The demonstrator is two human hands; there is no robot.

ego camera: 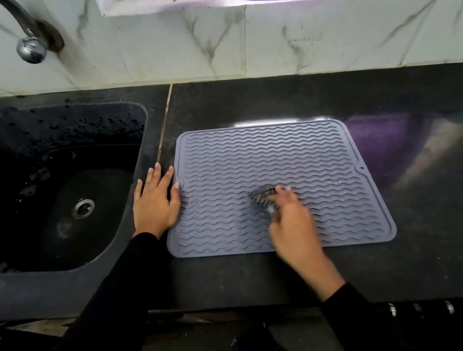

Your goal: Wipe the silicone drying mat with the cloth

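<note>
The sink (44, 186) lies at the far left, sunk into the dark table (271, 93), with the tap (31, 46) on the wall above it. Just right of the sink's rim, the left hand (154, 201) rests flat, fingers straight and spread. Most of it sits on the table, while the thumb tip and the palm's edge touch the left border of the silicone drying mat (296, 150), which looks like bracing to keep the mat from sliding.

The mat lies flat on the table, right of the sink, its wavy ridges running side to side. On it, a little below and left of its middle, the right hand (289, 214) grips a small bunched cloth (262, 196) between curled fingers and thumb and presses it against the ridges. Both are blurred, so the cloth's exact shape is hard to read.

The wiping step seems to be under way, with the cloth mid-mat. How much has already been covered cannot be told. The next move likely calls for strokes along the ridges toward the mat's right edge and far corners, with steady downward pressure so the cloth reaches the grooves and the left hand holding its brace.
</note>
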